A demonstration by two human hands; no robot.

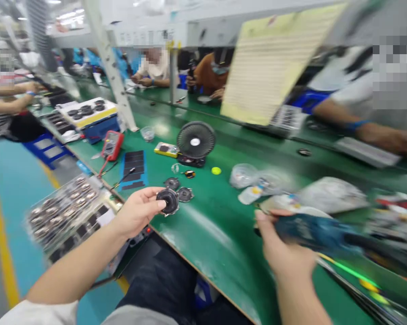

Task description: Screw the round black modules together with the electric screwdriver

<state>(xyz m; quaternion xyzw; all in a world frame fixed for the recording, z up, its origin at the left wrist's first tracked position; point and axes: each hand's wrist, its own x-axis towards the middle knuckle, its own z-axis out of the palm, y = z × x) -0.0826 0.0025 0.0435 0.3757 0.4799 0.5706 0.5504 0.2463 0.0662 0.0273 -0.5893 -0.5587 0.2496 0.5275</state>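
Note:
My left hand (pixel 141 210) pinches a small round black speaker (pixel 168 201) by its edge, above the green bench. Two similar speakers, an upper one (pixel 172 183) and a lower one (pixel 185 194), lie just beyond it. On the right, my right hand (pixel 284 248) is closed round a dark teal corded power tool (pixel 305 231); motion blur hides its exact kind. The tool's black cord end trails off to the right. Past the speakers are a small part with orange on it (pixel 190 174) and a yellow-green disc (pixel 216 170).
A black round fan (pixel 196 141), a red multimeter (pixel 112 145) and a blue-backed dark panel (pixel 133 168) stand farther back. Plastic tubs (pixel 244 175) and a bag (pixel 332 194) are at right. Trays of speakers (pixel 63 205) sit left. Co-workers sit opposite, behind a hanging yellow sheet (pixel 274 63).

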